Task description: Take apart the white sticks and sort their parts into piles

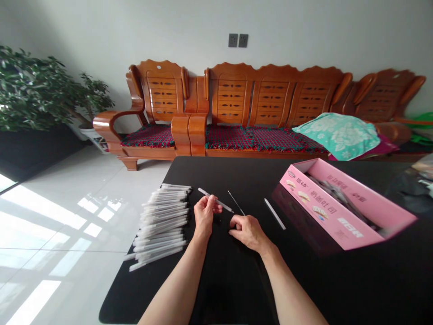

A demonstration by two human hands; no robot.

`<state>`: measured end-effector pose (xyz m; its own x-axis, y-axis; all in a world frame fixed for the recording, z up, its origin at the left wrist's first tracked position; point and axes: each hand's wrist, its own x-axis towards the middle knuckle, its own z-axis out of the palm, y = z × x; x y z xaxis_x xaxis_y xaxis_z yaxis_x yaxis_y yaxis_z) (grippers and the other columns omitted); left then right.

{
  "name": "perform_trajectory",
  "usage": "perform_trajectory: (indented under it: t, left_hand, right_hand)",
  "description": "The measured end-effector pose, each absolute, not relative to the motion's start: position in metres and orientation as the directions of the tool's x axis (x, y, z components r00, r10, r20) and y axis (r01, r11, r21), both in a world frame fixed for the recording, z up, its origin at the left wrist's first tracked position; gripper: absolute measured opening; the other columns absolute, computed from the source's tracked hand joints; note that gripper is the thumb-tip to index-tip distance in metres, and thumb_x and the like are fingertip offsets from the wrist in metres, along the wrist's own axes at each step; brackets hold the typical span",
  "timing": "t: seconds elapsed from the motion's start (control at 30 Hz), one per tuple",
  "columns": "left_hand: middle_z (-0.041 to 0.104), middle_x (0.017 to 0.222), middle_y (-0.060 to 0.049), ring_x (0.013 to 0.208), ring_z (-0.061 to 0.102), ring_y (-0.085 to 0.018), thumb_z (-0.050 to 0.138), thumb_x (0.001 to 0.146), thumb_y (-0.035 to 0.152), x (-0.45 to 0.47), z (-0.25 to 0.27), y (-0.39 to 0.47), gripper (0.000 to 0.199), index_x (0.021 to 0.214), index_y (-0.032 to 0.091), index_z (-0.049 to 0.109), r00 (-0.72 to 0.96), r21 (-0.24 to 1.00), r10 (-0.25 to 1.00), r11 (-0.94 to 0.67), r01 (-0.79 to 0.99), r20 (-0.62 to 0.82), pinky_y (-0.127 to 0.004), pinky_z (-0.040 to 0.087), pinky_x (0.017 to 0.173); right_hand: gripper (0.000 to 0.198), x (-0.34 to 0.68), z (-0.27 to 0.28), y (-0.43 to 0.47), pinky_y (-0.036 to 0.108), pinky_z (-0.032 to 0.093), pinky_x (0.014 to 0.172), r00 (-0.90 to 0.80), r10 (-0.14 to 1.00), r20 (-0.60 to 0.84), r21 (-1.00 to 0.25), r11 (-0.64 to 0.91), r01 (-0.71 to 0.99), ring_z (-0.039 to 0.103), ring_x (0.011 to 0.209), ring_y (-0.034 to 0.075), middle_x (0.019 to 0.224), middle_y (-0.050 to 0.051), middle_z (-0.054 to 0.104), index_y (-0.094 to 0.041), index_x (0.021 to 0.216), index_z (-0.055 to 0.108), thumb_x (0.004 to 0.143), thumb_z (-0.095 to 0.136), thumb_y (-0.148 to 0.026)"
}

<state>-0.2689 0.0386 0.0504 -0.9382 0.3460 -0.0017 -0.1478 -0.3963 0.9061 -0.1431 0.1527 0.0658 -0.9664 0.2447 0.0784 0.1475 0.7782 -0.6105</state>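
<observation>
My left hand (204,214) is closed in a pinch around a slim whitish pen barrel (220,204), tilted with its narrow dark end down to the right. Close by, my right hand (248,231) has its fingers curled low over the black table (237,275). A thin pen refill (236,201) runs up and left from behind its index finger; whether the fingers grip it is hidden. Another whitish barrel (274,213) lies on the table to the right. Left of my left hand is a stacked row of whitish pens (164,221) with dark ends.
A pink open box (318,212) with dark items inside stands on the right of the table. Behind the table is a wooden sofa (233,90) with a turquoise cushion (341,133). Potted plants (40,90) stand at the left, past the table's left edge.
</observation>
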Motion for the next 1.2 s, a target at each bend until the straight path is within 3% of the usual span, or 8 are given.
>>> perform_trajectory:
  t: [0.3,0.4,0.57,0.73,0.97,1.07,1.2]
  left_hand:
    - [0.062,0.059,0.000,0.050,0.061,-0.012,0.074,0.072,0.053,-0.269,0.052,0.038,0.042,0.079,0.012,0.066,-0.931,0.906,0.365,-0.391,-0.161,-0.007,-0.022,0.050,0.049]
    - [0.062,0.059,0.000,0.050,0.061,-0.012,0.073,0.073,0.053,-0.270,0.051,0.038,0.042,0.079,0.012,0.066,-0.932,0.908,0.363,-0.391,-0.152,0.000,-0.022,0.050,0.049]
    - [0.062,0.059,0.000,0.050,0.061,-0.012,0.073,0.073,0.053,-0.271,0.052,0.038,0.042,0.078,0.012,0.066,-0.939,0.906,0.345,-0.395,-0.152,-0.008,-0.022,0.050,0.048]
    - [0.063,0.058,-0.002,0.048,0.060,-0.011,0.074,0.073,0.051,-0.267,0.053,0.040,0.041,0.079,0.011,0.065,-0.920,0.905,0.390,-0.382,-0.184,-0.022,-0.022,0.051,0.048]
    - [0.064,0.061,-0.003,0.051,0.062,-0.013,0.074,0.072,0.052,-0.264,0.055,0.041,0.042,0.079,0.011,0.065,-0.898,0.912,0.439,-0.363,-0.194,-0.016,-0.023,0.052,0.049]
    - [0.065,0.065,-0.003,0.051,0.062,-0.012,0.072,0.074,0.053,-0.270,0.053,0.037,0.042,0.081,0.012,0.065,-0.926,0.914,0.377,-0.381,-0.142,0.013,-0.022,0.051,0.049]
    - [0.065,0.068,-0.001,0.054,0.062,-0.010,0.067,0.079,0.052,-0.280,0.051,0.032,0.039,0.087,0.014,0.061,-0.987,0.883,0.151,-0.468,-0.029,0.048,-0.021,0.052,0.052]
  right_hand:
    - [0.011,-0.144,0.066,0.152,0.023,0.030,0.056,-0.968,0.248,0.038,-0.620,0.766,0.172,0.051,0.053,0.010,0.055,-0.007,0.057,-0.024,0.077,0.065,0.068,0.071,-0.020]
    - [0.012,-0.143,0.066,0.155,0.022,0.030,0.054,-0.965,0.260,0.032,-0.675,0.717,0.171,0.049,0.053,0.010,0.055,-0.007,0.055,-0.024,0.078,0.067,0.067,0.073,-0.024]
    - [0.020,-0.140,0.067,0.165,0.022,0.033,0.049,-0.924,0.371,0.093,-0.867,0.487,0.109,0.049,0.051,0.011,0.056,-0.004,0.054,-0.019,0.078,0.066,0.083,0.060,-0.037]
    - [0.030,-0.141,0.070,0.167,0.022,0.035,0.049,-0.887,0.422,0.189,-0.888,0.459,0.029,0.050,0.049,0.011,0.054,-0.003,0.053,-0.017,0.091,0.067,0.090,0.050,-0.041]
    - [0.023,-0.143,0.069,0.163,0.021,0.034,0.048,-0.911,0.381,0.160,-0.877,0.478,0.046,0.049,0.048,0.010,0.053,-0.004,0.053,-0.018,0.072,0.063,0.086,0.055,-0.035]
    - [0.021,-0.138,0.071,0.172,0.021,0.034,0.047,-0.929,0.358,0.094,-0.902,0.426,0.073,0.050,0.047,0.010,0.052,-0.003,0.054,-0.018,0.068,0.062,0.082,0.058,-0.033]
    - [0.019,-0.123,0.075,0.200,0.022,0.032,0.046,-0.932,0.363,0.018,-0.915,0.382,0.131,0.048,0.045,0.010,0.048,-0.005,0.052,-0.018,0.064,0.063,0.076,0.062,-0.032]
